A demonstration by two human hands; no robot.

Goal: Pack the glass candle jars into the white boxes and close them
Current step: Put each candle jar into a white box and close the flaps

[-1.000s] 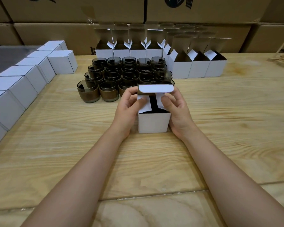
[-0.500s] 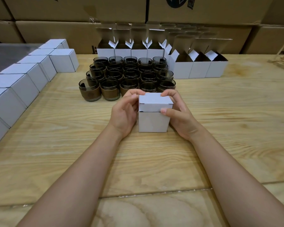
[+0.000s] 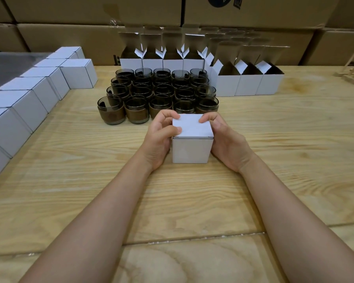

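The wooden table [image 3: 274,152] ran wide under me, brown cartons [image 3: 90,13] stacked along its far edge. Closed white boxes [image 3: 35,92] lined my left side; open boxes [image 3: 247,82] stood at the back with flaps up. Smoky glass candle jars [image 3: 161,92], brown-banded at the base, clustered between them. Just in front of the jars sat my white box [image 3: 192,139], a plain cube with its lid folded flat. My left hand [image 3: 157,139] curled around its left side, thumb on the lid; my right hand [image 3: 227,141] clasped the right side, fingertips on the top's far edge.
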